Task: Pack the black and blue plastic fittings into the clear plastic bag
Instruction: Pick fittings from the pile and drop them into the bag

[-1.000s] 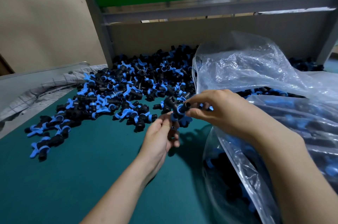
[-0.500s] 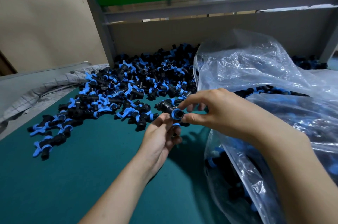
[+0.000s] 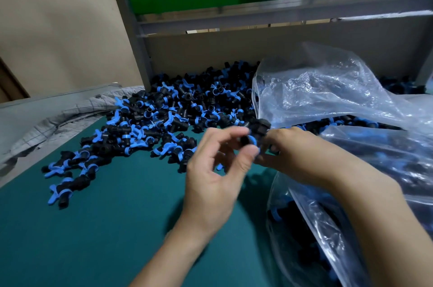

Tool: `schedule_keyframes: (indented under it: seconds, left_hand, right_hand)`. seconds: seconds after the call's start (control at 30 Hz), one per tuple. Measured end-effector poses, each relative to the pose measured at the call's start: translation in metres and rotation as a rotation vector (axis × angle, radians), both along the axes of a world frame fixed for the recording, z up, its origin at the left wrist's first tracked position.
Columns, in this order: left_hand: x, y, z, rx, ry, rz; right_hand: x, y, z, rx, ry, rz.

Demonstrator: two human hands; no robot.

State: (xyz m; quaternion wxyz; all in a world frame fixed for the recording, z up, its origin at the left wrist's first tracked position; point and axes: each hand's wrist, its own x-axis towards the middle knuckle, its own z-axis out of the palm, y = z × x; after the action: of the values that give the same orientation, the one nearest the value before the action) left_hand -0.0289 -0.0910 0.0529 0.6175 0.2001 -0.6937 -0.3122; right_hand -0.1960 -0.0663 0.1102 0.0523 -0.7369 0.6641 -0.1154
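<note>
A big pile of black and blue plastic fittings (image 3: 164, 120) covers the far part of the green table (image 3: 98, 228). The clear plastic bag (image 3: 328, 89) lies at the right, partly filled with fittings. Both hands meet above the table just left of the bag's mouth. My left hand (image 3: 218, 169) pinches a black and blue fitting (image 3: 254, 135) between thumb and fingertips. My right hand (image 3: 297, 157) grips the same fitting from the right, with more fittings partly hidden under its fingers.
A grey quilted cloth (image 3: 58, 118) lies at the table's left edge. A grey metal frame post (image 3: 131, 35) and a cardboard back panel (image 3: 234, 50) close off the far side. Bare green table surface shows in front of the pile.
My left hand has risen from below the fitting and now pinches it from the left. The fitting and right hand shifted slightly toward the bag.
</note>
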Motion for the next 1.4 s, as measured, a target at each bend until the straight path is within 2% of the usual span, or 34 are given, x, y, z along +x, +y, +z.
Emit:
schedule_keyframes:
  seconds: [0.07, 0.17, 0.67, 0.77, 0.93, 1.03, 1.13, 1.27, 1.4]
  left_hand:
    - [-0.005, 0.007, -0.003, -0.108, -0.102, 0.009]
    - [-0.009, 0.012, -0.009, -0.152, -0.161, -0.004]
    - [-0.010, 0.011, -0.012, -0.127, -0.185, 0.008]
    - [-0.008, 0.004, -0.013, 0.058, -0.114, 0.082]
    - [0.006, -0.026, -0.007, 0.570, 0.221, 0.062]
    - [0.009, -0.032, -0.006, 0.768, 0.238, -0.007]
    - [0.007, -0.028, -0.008, 0.835, 0.155, -0.129]
    - [-0.006, -0.009, -0.013, 0.804, 0.062, -0.320]
    - [-0.033, 0.018, -0.012, 0.806, 0.026, -0.556]
  right_hand:
    - [0.002, -0.001, 0.000, 0.058, 0.037, -0.014]
    - [0.000, -0.001, -0.001, 0.111, 0.023, -0.012]
    - [-0.004, -0.005, -0.009, 0.117, 0.016, 0.012]
    - [-0.004, -0.003, -0.009, 0.080, -0.055, 0.000]
    - [-0.008, 0.003, -0.001, 0.042, -0.182, -0.057]
    - [-0.003, 0.006, 0.008, -0.049, -0.219, -0.101]
    - [0.005, 0.009, 0.016, -0.207, -0.224, -0.101]
    - [0.016, 0.012, 0.027, -0.423, -0.197, -0.059]
    - [0.018, 0.016, 0.034, -0.487, -0.167, -0.045]
